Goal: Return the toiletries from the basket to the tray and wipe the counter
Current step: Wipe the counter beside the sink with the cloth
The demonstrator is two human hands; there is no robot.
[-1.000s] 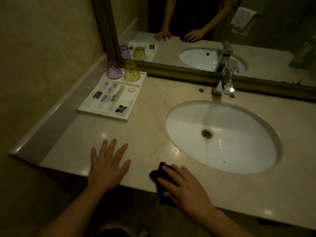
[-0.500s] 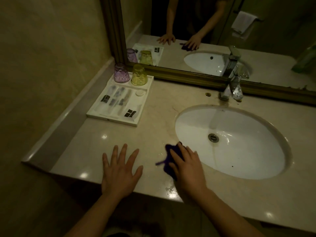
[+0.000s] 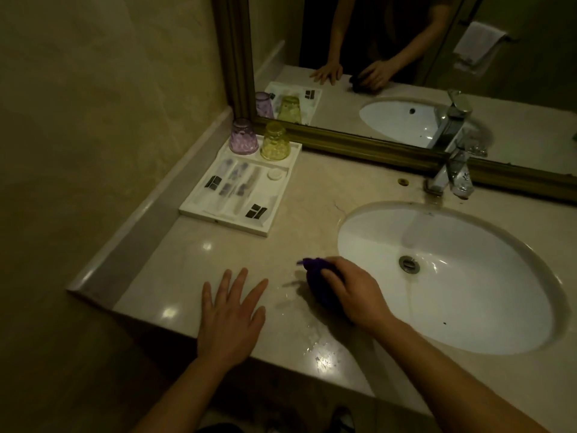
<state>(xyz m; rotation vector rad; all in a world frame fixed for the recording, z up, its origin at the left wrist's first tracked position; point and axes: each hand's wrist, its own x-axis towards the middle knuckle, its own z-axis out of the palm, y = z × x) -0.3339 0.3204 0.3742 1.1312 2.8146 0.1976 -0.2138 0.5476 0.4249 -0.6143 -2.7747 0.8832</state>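
A white tray [image 3: 187, 210] sits at the back left of the beige counter [image 3: 312, 195], holding several wrapped toiletries [image 3: 237, 185]. An upturned purple cup [image 3: 243, 137] and a yellow cup [image 3: 275, 142] stand at its far end. My right hand [image 3: 352, 290] presses a dark purple cloth [image 3: 313, 270] onto the counter just left of the sink. My left hand [image 3: 232, 314] lies flat with fingers spread near the counter's front edge, holding nothing. No basket is in view.
A white oval sink [image 3: 443, 273] fills the counter's right side, with a chrome faucet [image 3: 449, 173] behind it. A gold-framed mirror [image 3: 359, 145] runs along the back. A tiled wall [image 3: 93, 104] closes the left. Wet streaks shine on the counter near the front edge.
My right hand has slid the cloth away from the front edge toward the back, beside the sink. My left hand stays flat in the same spot.
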